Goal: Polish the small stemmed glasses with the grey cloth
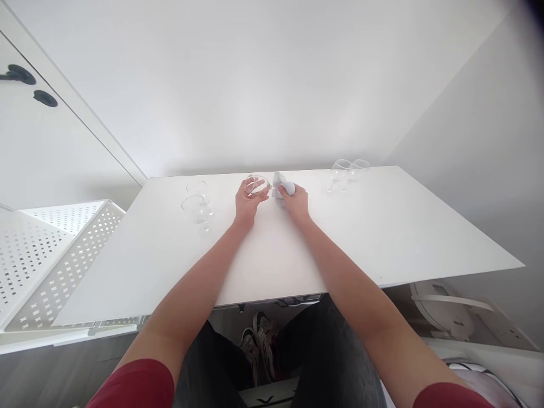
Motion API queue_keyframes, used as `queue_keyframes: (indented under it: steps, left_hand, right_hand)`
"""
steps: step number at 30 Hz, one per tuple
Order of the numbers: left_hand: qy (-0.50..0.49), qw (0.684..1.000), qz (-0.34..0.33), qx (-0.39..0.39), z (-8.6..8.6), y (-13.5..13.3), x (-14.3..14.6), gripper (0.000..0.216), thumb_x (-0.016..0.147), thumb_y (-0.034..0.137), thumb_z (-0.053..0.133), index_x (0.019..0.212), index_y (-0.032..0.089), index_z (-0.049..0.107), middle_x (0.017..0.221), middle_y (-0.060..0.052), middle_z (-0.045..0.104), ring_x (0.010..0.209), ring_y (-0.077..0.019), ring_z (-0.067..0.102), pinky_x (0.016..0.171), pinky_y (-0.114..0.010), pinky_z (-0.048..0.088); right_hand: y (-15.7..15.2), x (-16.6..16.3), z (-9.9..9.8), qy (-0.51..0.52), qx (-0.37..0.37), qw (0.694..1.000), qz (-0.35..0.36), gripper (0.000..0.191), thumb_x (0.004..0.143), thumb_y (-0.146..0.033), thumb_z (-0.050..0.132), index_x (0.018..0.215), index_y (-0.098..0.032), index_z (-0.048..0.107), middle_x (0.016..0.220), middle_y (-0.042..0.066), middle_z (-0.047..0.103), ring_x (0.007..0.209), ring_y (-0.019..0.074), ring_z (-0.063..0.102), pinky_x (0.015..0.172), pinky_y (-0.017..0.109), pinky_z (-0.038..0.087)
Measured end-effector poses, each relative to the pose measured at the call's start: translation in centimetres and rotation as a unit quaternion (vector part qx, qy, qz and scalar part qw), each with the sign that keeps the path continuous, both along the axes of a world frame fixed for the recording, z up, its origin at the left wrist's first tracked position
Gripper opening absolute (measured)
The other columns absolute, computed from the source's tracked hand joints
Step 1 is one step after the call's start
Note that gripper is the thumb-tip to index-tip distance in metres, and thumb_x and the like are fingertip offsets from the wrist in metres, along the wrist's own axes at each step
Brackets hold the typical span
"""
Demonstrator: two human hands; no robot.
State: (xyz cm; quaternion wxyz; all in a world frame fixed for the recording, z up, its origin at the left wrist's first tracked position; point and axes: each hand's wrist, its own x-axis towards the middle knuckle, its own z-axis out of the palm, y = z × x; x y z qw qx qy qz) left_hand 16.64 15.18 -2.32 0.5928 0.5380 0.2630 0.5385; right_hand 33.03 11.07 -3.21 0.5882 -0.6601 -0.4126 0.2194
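My left hand (pixel 247 203) is wrapped round the bowl of a clear wine glass (pixel 257 183), which lies tipped toward the right over the table. In my right hand (pixel 296 199) is a bunched white-grey cloth (pixel 279 181), pressed at the stem end of that glass; the glass's foot is hidden by it. Two more wine glasses stand to the left of my left hand, the nearer one (pixel 194 208) and one behind it (pixel 198 190). Off to the right, another pair of wine glasses, one (pixel 341 170) beside the other (pixel 359 170), stands near the back edge.
The white table (pixel 272 255) meets a plain wall at the back. A white perforated metal panel (pixel 63 255) borders its left side, near a door with a dark handle (pixel 19 73). Below the right edge sits a white rounded object (pixel 442 311).
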Motion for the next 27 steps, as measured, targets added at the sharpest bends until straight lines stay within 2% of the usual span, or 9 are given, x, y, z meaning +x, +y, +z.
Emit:
queue_keyframes:
  steps: [2,5,9,12,14,18,21,24,27]
  left_hand:
    - [-0.011,1.000,0.004,-0.012,0.1,0.0,0.0,0.055,0.075,0.047,0.088,0.120,0.025,0.064,0.135,-0.012,0.068,0.118,-0.0294,0.072,0.092,-0.042,0.062]
    - [-0.034,0.998,-0.024,-0.043,0.1,0.1,-0.1,0.053,0.079,0.052,0.085,0.118,0.023,0.064,0.132,-0.011,0.070,0.112,-0.0268,0.075,0.095,-0.040,0.061]
    - [-0.060,0.994,-0.061,-0.073,0.0,0.5,-0.2,0.050,0.081,0.053,0.083,0.116,0.022,0.065,0.134,-0.011,0.071,0.111,-0.0256,0.075,0.101,-0.040,0.059]
    - [-0.071,0.991,-0.061,-0.092,-0.2,0.6,-0.2,0.049,0.082,0.054,0.081,0.115,0.021,0.065,0.137,-0.013,0.069,0.112,-0.0266,0.075,0.104,-0.042,0.057]
    - [-0.069,0.991,-0.060,-0.094,-0.3,0.6,-0.2,0.050,0.081,0.054,0.083,0.115,0.021,0.066,0.137,-0.013,0.069,0.114,-0.0277,0.075,0.105,-0.044,0.057]
    - [-0.059,0.992,-0.040,-0.100,-0.5,0.8,0.0,0.050,0.080,0.056,0.083,0.110,0.018,0.067,0.132,-0.014,0.071,0.116,-0.0293,0.074,0.106,-0.046,0.057]
    - [-0.056,0.993,-0.027,-0.105,-0.5,1.0,0.1,0.048,0.084,0.060,0.078,0.101,0.016,0.069,0.124,-0.014,0.073,0.116,-0.0280,0.074,0.109,-0.046,0.057]
    - [-0.053,0.991,-0.036,-0.117,-0.5,1.1,0.1,0.047,0.085,0.061,0.075,0.095,0.015,0.068,0.116,-0.014,0.075,0.115,-0.0279,0.074,0.110,-0.047,0.057]
    - [-0.058,0.990,-0.045,-0.123,-0.4,1.1,0.1,0.046,0.086,0.059,0.076,0.093,0.015,0.068,0.113,-0.014,0.076,0.117,-0.0287,0.074,0.112,-0.047,0.057]
  right_hand:
    - [-0.1,-0.2,0.3,-0.024,0.040,0.999,0.019,0.037,0.086,-0.058,0.069,0.096,-0.022,0.070,0.089,0.004,0.072,0.084,0.0207,0.063,0.073,0.033,0.054]
    - [-0.2,-0.6,0.8,0.111,0.077,0.986,0.100,0.050,0.084,-0.070,0.068,0.099,-0.022,0.068,0.091,0.006,0.072,0.079,0.0195,0.065,0.066,0.032,0.054]
    - [-0.5,-0.7,1.5,0.325,0.020,0.920,0.218,0.061,0.081,-0.082,0.064,0.086,-0.021,0.063,0.069,0.004,0.063,0.052,0.0150,0.054,0.044,0.028,0.042]
    - [-0.6,-0.5,1.9,0.371,0.005,0.890,0.266,0.055,0.082,-0.076,0.067,0.083,-0.021,0.060,0.062,-0.001,0.057,0.043,0.0098,0.040,0.038,0.025,0.028]
    - [-0.7,-0.5,2.0,0.375,0.009,0.891,0.255,0.050,0.080,-0.070,0.071,0.081,-0.022,0.058,0.062,-0.001,0.056,0.044,0.0095,0.039,0.038,0.025,0.027]
    - [-0.8,-0.8,2.0,0.293,0.072,0.932,0.202,0.050,0.077,-0.069,0.074,0.090,-0.023,0.061,0.076,0.001,0.060,0.063,0.0154,0.054,0.050,0.027,0.044]
    - [-1.3,-1.0,2.1,0.091,0.124,0.970,0.190,0.045,0.070,-0.057,0.085,0.091,-0.025,0.061,0.090,0.001,0.062,0.080,0.0175,0.056,0.070,0.032,0.052]
    - [-1.8,-1.3,2.2,-0.084,0.148,0.972,0.163,0.041,0.067,-0.048,0.090,0.075,-0.024,0.058,0.099,0.004,0.059,0.088,0.0201,0.056,0.081,0.037,0.052]
    - [-2.0,-1.6,2.2,-0.119,0.156,0.971,0.136,0.043,0.070,-0.050,0.089,0.069,-0.024,0.055,0.099,0.006,0.059,0.088,0.0212,0.056,0.080,0.038,0.052]
